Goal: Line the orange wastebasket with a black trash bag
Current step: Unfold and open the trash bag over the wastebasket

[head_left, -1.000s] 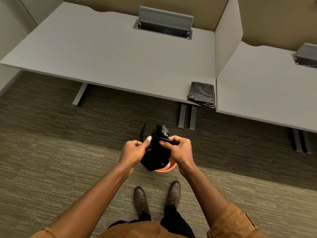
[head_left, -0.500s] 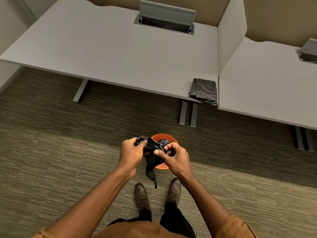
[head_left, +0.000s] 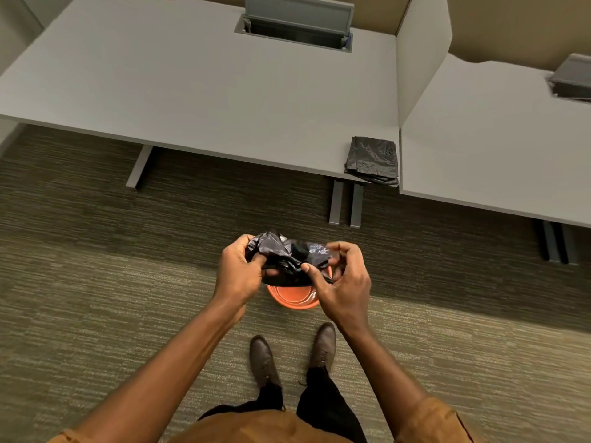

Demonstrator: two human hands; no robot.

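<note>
The orange wastebasket (head_left: pixel 292 298) stands on the carpet just ahead of my shoes; only its near rim and part of the inside show. A crumpled black trash bag (head_left: pixel 289 255) is held above it and hides the far half of the basket. My left hand (head_left: pixel 238 273) grips the bag's left side, fingers curled into the plastic. My right hand (head_left: pixel 343 282) pinches the bag's right side between thumb and fingers. The bag is bunched up between both hands.
A grey desk (head_left: pixel 198 91) runs across ahead, with a stack of folded black trash bags (head_left: pixel 372 159) at its front right corner. A divider panel (head_left: pixel 422 55) separates it from a second desk (head_left: pixel 499 145). Desk legs (head_left: pixel 345 203) stand behind the basket.
The bag's hanging tail has been gathered up and the bag is spread wider between my hands. My hands have moved slightly apart, and more of the basket is covered.
</note>
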